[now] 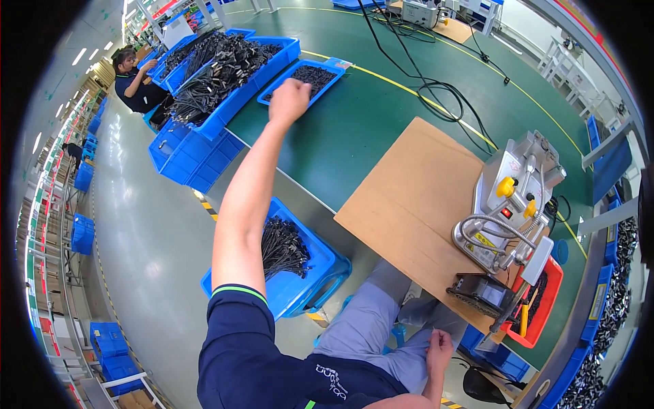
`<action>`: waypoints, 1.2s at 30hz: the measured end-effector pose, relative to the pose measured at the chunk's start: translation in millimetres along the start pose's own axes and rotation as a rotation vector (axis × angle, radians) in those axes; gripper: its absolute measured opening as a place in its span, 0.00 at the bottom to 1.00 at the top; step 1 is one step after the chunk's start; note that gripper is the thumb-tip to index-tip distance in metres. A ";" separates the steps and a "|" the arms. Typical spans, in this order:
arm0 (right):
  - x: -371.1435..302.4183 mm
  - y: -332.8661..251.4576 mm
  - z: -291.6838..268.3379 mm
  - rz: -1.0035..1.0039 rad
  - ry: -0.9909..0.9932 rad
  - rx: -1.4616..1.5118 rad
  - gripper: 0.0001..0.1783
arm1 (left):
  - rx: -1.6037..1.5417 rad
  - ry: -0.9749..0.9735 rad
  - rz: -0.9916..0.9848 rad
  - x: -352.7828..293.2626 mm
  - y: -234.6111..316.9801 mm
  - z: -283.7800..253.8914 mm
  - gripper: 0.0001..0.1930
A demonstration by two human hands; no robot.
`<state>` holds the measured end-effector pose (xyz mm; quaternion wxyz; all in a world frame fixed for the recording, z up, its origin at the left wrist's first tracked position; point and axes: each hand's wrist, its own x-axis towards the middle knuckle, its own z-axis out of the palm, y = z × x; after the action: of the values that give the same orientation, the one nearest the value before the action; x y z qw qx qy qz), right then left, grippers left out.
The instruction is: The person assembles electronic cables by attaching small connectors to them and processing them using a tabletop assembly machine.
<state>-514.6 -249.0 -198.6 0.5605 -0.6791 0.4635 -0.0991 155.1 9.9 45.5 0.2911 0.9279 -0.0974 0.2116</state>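
My left hand (289, 101) reaches out over a shallow blue tray (323, 94) filled with small black parts (315, 76). Its fingers are curled closed above the tray's near side, and what they grip, if anything, is hidden. Low by my lap is my right hand (439, 346), with thumb and fingers pinched together; anything between them is too small to name. A machine with yellow knobs (507, 198) and a bent metal hose stands to the right on a brown board (409, 184).
Beside the tray, a big blue bin (286, 51) is heaped with black cables (218, 75). Below my left arm, a blue tub (320, 262) holds more black cables. An orange-red bin (545, 320) with yellow-handled pliers (524, 319) sits right of the board. Another person (133, 82) sits far left.
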 end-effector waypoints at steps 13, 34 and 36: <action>12.8 -24.8 -6.3 -0.092 0.111 0.131 0.12 | -0.825 -0.265 -0.568 64.6 -168.2 -49.4 0.09; -8.6 -170.0 -160.2 -0.604 0.552 -0.376 0.26 | -0.737 -0.614 -0.456 -246.4 -5.8 -174.3 0.03; -7.4 -169.9 -162.3 -0.599 0.548 -0.384 0.24 | -0.687 -0.663 -0.458 -286.5 13.3 -194.5 0.03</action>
<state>-536.8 -362.0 6.4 0.2276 -0.8238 0.3879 -0.3452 -169.6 128.7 67.5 0.5707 0.7937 -0.0429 -0.2060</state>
